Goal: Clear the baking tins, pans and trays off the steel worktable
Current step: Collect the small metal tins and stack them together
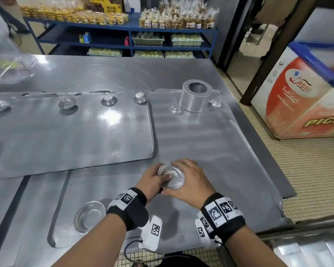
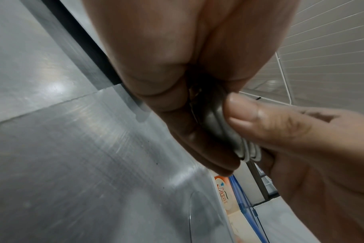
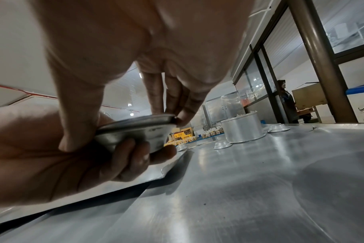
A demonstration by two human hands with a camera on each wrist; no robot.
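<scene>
Steel covers nearly the whole head view: the worktable (image 1: 210, 143) runs from the near edge back to a blue shelving rack (image 1: 123, 29) stacked with bagged baked goods, and a tiled floor lies along its right side beside an orange and white chest freezer (image 1: 297, 97). On the table's left part lies a large flat baking sheet (image 1: 69, 135), its far edge carrying a row of four small round tart tins (image 1: 108, 101), well apart from one another. To the right of the sheet, near the table's far right area, stands a tall round cake tin (image 1: 196, 99), open side up, with one small upturned tin (image 1: 175, 109) just beside it on the left and another small tin (image 1: 216, 102) just beside it on the right. Close to the near edge, left of the forearms, a lone shallow tin (image 1: 89, 216) sits open side up on the steel. Both hands meet above the table's near middle, holding a nested stack of small tins (image 1: 171, 176) clear of the surface. The left hand (image 1: 151, 180) cups the stack from beneath, its fingers curled under the base and its thumb lying in the top tin. The right hand (image 1: 189, 180) pinches the stack's rim, thumb on the near side and fingertips (image 3: 183, 118) on the far edge.
</scene>
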